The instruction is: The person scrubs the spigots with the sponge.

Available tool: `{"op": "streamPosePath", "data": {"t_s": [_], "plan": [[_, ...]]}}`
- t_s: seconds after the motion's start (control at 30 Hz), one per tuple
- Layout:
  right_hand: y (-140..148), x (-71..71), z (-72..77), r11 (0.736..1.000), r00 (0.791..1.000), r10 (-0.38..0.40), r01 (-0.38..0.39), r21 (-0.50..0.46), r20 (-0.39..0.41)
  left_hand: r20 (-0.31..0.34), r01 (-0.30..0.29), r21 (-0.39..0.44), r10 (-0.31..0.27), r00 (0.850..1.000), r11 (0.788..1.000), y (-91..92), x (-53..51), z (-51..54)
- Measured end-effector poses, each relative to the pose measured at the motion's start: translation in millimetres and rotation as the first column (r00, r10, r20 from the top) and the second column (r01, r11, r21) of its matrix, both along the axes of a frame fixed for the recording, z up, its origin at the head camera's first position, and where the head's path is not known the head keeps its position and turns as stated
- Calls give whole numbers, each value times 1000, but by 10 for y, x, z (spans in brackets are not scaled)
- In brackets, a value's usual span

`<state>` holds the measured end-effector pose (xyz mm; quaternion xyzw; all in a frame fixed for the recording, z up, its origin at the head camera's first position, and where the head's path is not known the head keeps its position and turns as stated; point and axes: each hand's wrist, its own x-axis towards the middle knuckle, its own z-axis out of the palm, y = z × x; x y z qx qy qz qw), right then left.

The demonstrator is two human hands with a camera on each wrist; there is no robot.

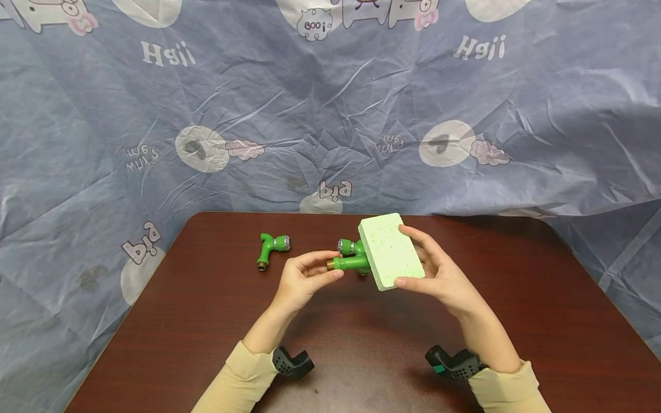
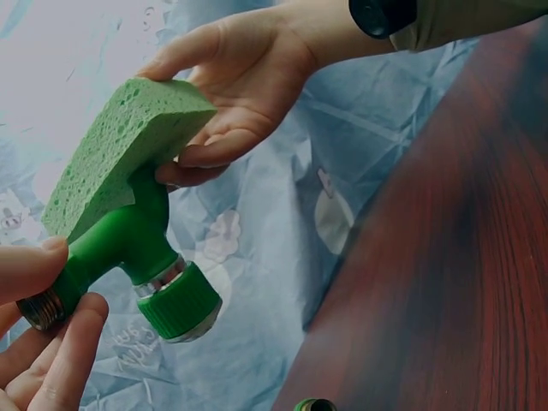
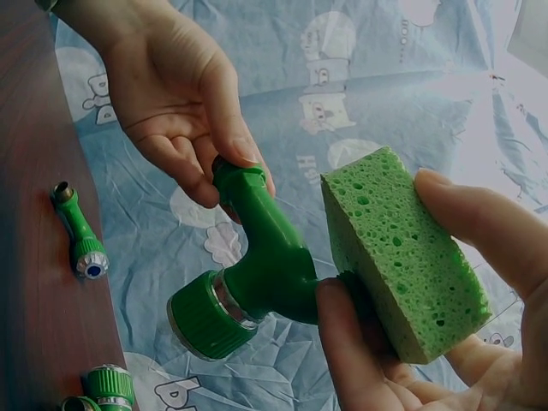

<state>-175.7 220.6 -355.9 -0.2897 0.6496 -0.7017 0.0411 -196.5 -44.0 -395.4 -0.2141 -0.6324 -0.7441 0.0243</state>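
In the head view my left hand (image 1: 307,276) pinches the brass-threaded end of a green tap (image 1: 352,263) between thumb and fingers, above the table. My right hand (image 1: 439,272) grips a pale green sponge (image 1: 391,250) by its edges, thumb on one side and fingers on the other. The sponge lies against the tap's spout side and hides part of it from above. From the right wrist view, the held tap (image 3: 274,248) shows its ribbed knob hanging downward, and its spout end disappears behind the right fingers and the sponge (image 3: 407,257).
Two more green taps rest on the dark red-brown table (image 1: 170,321): one tap (image 1: 268,249) to the left, another tap (image 1: 346,246) partly hidden behind the held one. A blue-grey printed cloth (image 1: 310,115) hangs behind the table's far edge.
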Motion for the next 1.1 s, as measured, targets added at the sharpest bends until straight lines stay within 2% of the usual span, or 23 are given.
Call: {"op": "streamPosePath", "data": {"t_s": [0.2,0.47,0.67,0.8,0.93,1.1], "plan": [[-1,-1,-3,1000,1000,-6,6,-2,5,0,-26,-12,26,1000,1000,3,1,-11],[-3,0,-7,1000,1000,5,-5,-10,5,-8,-25,-7,24,1000,1000,10,-6,-18],[-3,-5,-8,1000,1000,2,-2,-9,-6,-56,-78,3,78,995,997,22,5,-16],[1,-1,-1,1000,1000,-1,1,-11,-4,-49,-111,30,112,992,993,15,0,-16],[-3,20,13,998,999,52,-52,-18,10,-35,-142,70,145,989,987,-6,-15,-8],[-31,50,18,992,992,129,-129,-11,11,-40,-148,88,152,987,985,-16,-30,2]]}}
